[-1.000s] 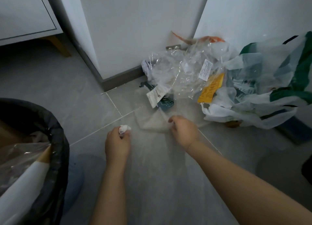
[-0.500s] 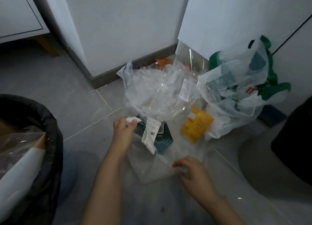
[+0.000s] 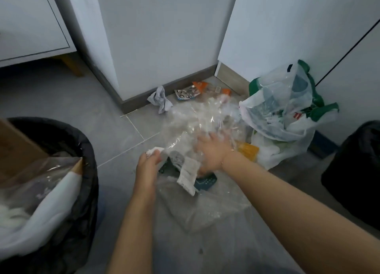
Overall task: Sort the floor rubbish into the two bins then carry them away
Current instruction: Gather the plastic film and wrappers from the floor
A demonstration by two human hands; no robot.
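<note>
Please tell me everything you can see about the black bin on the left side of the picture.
The black bin stands upright on the grey floor at the left edge, only partly in view. It is round and lined with a dark, slightly shiny bag folded over its rim. It is already quite full: a brown cardboard piece sticks up at the back, with clear plastic film and white paper in front. Neither hand touches it; the left hand is nearest, to its right.

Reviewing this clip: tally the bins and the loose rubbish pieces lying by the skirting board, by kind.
Black-lined bins: 2
Crumpled grey paper: 1
Printed snack wrapper: 1
Orange wrapper pieces: 2
Total: 6
</note>
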